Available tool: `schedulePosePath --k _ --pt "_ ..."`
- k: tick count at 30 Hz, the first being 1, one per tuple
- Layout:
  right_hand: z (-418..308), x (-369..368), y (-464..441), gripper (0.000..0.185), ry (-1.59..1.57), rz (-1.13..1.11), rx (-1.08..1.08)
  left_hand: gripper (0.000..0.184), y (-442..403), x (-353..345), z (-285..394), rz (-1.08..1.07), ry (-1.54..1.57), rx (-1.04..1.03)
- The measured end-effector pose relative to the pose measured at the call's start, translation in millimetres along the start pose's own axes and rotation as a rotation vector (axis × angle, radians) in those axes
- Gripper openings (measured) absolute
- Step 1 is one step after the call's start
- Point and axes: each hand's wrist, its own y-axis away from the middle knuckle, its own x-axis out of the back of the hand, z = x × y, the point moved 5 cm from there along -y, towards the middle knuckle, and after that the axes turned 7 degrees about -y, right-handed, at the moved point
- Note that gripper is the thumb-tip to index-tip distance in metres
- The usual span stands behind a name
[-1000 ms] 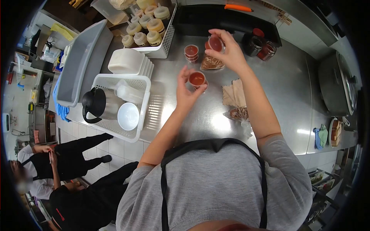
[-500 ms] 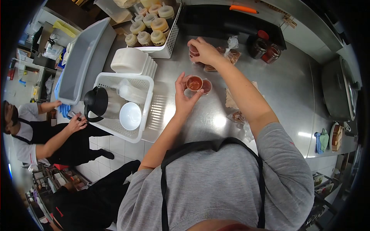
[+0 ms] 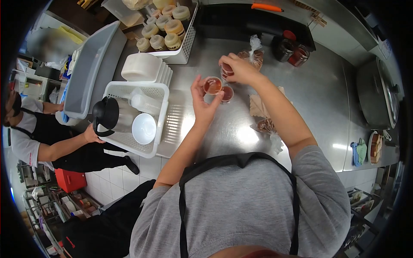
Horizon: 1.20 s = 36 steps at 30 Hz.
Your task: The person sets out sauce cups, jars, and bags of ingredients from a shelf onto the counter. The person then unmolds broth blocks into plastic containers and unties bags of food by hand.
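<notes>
My left hand [image 3: 205, 101] is closed round a small clear cup of red sauce [image 3: 213, 86], held between thumb and fingers. Just to the right of it stands another sauce cup [image 3: 226, 93]. Above that, my right hand [image 3: 241, 69] grips red sauce cups [image 3: 226, 70], which its fingers partly cover; how many is unclear. A knotted clear bag with brown contents [image 3: 254, 58] lies beyond my right hand. A beige cloth [image 3: 259, 106] is partly under my right forearm, with a second tied bag [image 3: 265, 126] nearer my body.
A white basket [image 3: 161, 122] with a jug and bowl stands left, beside white containers [image 3: 141, 67] and a grey tub [image 3: 90, 71]. Squeeze bottles [image 3: 173, 41] fill a back crate. Jars [image 3: 298, 56] stand back right. A co-worker [image 3: 51, 137] is at the left, another person [image 3: 103, 219] lower left.
My right hand went left to the stacked cups, then came back right and nearer with cups in it. My left hand and its cup shifted slightly left. The co-worker's hands reached the tub and basket.
</notes>
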Motion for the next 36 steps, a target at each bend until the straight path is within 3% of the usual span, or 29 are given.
schedulePosePath --k 1,3,8,11,13,14,16,22,27,30,32,36 --pt "-1.5 1.2 8.1 0.042 0.003 0.007 0.017 0.078 1.0 -0.8 -0.6 0.004 -0.001 -0.003" --pt "-3.1 4.6 26.6 0.044 -0.006 0.046 0.017 0.078 5.2 -12.5 -6.9 -0.204 -0.193 0.055" --pt "-6.5 14.6 71.1 0.049 -0.066 0.093 0.007 0.071 15.4 -29.8 -21.3 -0.251 -0.262 0.011" --pt "-8.3 13.9 85.9 0.053 -0.055 0.066 -0.081 0.065 13.0 -31.5 -19.9 -0.273 -0.498 -0.083" --pt "-8.5 13.4 94.5 0.054 -0.01 0.07 -0.115 0.056 13.2 -30.2 -38.5 -0.27 -0.09 0.18" --pt "-9.1 13.1 96.8 0.054 -0.012 0.071 -0.12 0.056 15.2 -28.4 -42.5 -0.274 -0.089 0.184" --pt "-10.3 13.5 95.4 0.054 -0.011 0.081 -0.113 0.051 10.0 -9.7 -29.9 -0.081 0.07 0.306" --pt "-9.4 11.1 93.9 0.051 0.01 0.08 -0.124 0.051 -2.2 32.5 -14.9 0.144 0.164 0.265" --pt "-9.3 11.0 95.9 0.05 0.008 0.101 -0.107 0.053 -0.8 20.3 -5.8 0.113 0.195 0.236" --pt "-7.0 10.2 95.5 0.052 0.006 0.108 -0.1 0.052 5.2 -0.5 -9.4 0.022 0.154 0.202" --pt "-7.8 10.7 94.6 0.053 0.004 0.103 -0.093 0.051 11.1 -17.1 -13.4 -0.154 -0.222 0.078" --pt "-9.9 11.1 94.6 0.055 0.011 0.098 -0.082 0.053 18.4 -29.6 -17.6 -0.239 -0.382 -0.023"
